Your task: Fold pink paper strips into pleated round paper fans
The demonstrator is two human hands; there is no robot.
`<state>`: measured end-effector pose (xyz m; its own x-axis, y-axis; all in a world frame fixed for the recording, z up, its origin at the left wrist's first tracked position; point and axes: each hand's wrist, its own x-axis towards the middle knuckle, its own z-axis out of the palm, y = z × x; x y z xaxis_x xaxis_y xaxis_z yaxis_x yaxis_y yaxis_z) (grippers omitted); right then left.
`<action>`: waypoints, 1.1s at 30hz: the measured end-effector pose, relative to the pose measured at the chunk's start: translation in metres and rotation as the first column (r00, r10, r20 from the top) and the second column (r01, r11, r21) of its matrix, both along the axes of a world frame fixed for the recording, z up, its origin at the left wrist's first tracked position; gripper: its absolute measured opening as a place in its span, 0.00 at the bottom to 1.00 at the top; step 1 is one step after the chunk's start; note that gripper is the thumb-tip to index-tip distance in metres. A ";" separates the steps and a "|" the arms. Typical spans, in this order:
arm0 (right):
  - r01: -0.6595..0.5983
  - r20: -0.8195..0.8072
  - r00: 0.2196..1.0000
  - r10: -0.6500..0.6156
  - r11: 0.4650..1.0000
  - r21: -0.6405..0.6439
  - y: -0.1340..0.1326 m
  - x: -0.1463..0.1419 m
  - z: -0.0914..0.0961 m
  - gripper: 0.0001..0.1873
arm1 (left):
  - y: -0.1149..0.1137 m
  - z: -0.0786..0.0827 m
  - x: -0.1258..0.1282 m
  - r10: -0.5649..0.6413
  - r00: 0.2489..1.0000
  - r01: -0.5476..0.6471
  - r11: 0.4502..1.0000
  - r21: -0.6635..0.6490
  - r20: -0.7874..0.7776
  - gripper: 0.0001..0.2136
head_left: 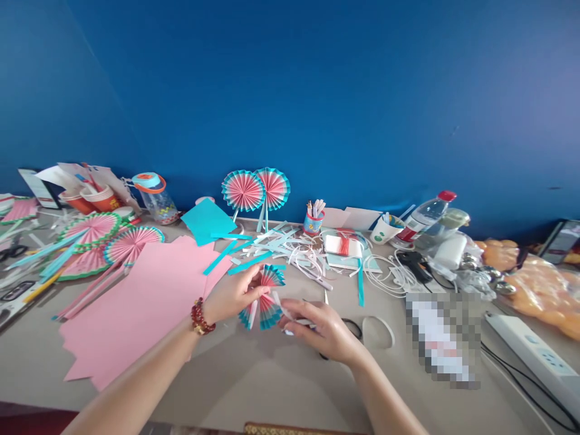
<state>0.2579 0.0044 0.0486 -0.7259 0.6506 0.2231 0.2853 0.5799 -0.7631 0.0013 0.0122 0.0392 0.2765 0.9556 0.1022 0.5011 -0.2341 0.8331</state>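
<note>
My left hand [242, 294], with a red beaded bracelet at the wrist, pinches a pleated paper fan [268, 314] near its middle. The fan is pink with blue edges and spreads out above and below the fingers. My right hand [319, 326] is closed close beside it, its fingertips around a narrow white strip [276, 299] that reaches the fan's folds. What else may lie in the right palm is hidden. A black loop, perhaps a scissors handle [352, 328], shows partly behind the right hand, next to a curled white strip [385, 329].
Large pink paper sheets [136, 302] cover the left, with finished fans [131, 244] beyond. Two round fans [243, 190] lean on the blue wall. Paper scraps [281, 241], a pencil cup [313, 220], a bottle [426, 217] and a power strip [534, 350] also lie about.
</note>
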 end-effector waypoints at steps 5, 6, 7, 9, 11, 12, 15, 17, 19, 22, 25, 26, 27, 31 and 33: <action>-0.108 0.049 0.993 0.108 0.994 -0.005 -0.010 -0.011 0.014 0.18 | -0.007 0.002 0.000 -0.090 0.991 0.095 0.994 0.048 -0.103 0.23; -0.138 0.042 0.989 0.140 0.989 -0.045 -0.012 -0.010 0.019 0.18 | -0.009 0.002 0.000 -0.107 0.989 0.111 0.993 0.044 -0.099 0.21; -0.164 0.034 0.985 0.168 0.983 -0.081 -0.014 -0.008 0.024 0.19 | -0.011 0.003 0.000 -0.135 0.987 0.137 0.990 0.029 -0.086 0.19; -0.193 0.027 0.980 0.198 0.973 -0.122 -0.016 0.000 0.036 0.19 | -0.015 0.005 -0.001 -0.205 0.977 0.204 0.979 -0.024 -0.049 0.20; -0.143 0.031 0.989 0.148 0.982 -0.123 -0.017 0.010 0.047 0.19 | -0.018 0.007 -0.001 -0.264 0.964 0.262 0.963 -0.062 -0.021 0.23; -0.067 0.042 0.997 0.071 0.993 -0.097 -0.017 0.014 0.051 0.20 | -0.020 0.008 -0.001 -0.284 0.959 0.282 0.957 -0.068 -0.008 0.26; 0.241 0.130 0.960 -0.248 0.968 0.062 -0.018 0.019 0.055 0.26 | -0.025 0.011 0.002 -0.341 0.940 0.342 0.937 -0.066 0.026 0.29; 0.342 0.185 0.913 -0.363 0.929 0.140 -0.020 0.013 0.051 0.38 | -0.029 0.015 0.008 -0.364 0.931 0.365 0.929 -0.065 0.038 0.29; 0.366 0.190 0.903 -0.386 0.921 0.131 -0.023 0.004 0.044 0.48 | -0.032 0.019 0.015 -0.377 0.925 0.379 0.923 -0.071 0.045 0.30; 0.359 0.121 0.926 -0.358 0.933 0.013 -0.028 -0.007 0.035 0.47 | -0.036 0.024 0.025 -0.388 0.920 0.391 0.916 -0.087 0.048 0.33; 0.307 0.040 0.952 -0.305 0.946 -0.099 -0.030 -0.009 0.031 0.40 | -0.039 0.024 0.027 -0.430 0.901 0.433 0.892 -0.132 0.057 0.35; 0.294 0.013 0.956 -0.295 0.949 -0.114 -0.030 -0.008 0.031 0.37 | -0.039 0.024 0.027 -0.451 0.890 0.456 0.878 -0.144 0.067 0.36; 0.285 -0.015 0.957 -0.289 0.950 -0.124 -0.030 -0.007 0.030 0.35 | -0.040 0.024 0.027 -0.468 0.880 0.474 0.867 -0.154 0.075 0.36; 0.263 -0.112 0.952 -0.285 0.948 -0.178 -0.030 -0.007 0.027 0.30 | -0.042 0.027 0.026 -0.507 0.856 0.517 0.843 -0.150 0.101 0.35; 0.278 -0.141 0.941 -0.309 0.939 -0.204 -0.031 -0.008 0.027 0.27 | -0.044 0.031 0.027 -0.519 0.854 0.521 0.849 -0.092 0.041 0.32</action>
<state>0.2504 -0.0271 0.0754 -0.4583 0.8691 0.1860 0.2803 0.3399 -0.8977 0.0286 -0.0317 0.0699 0.7348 0.6778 0.0249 0.3169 -0.3755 0.8710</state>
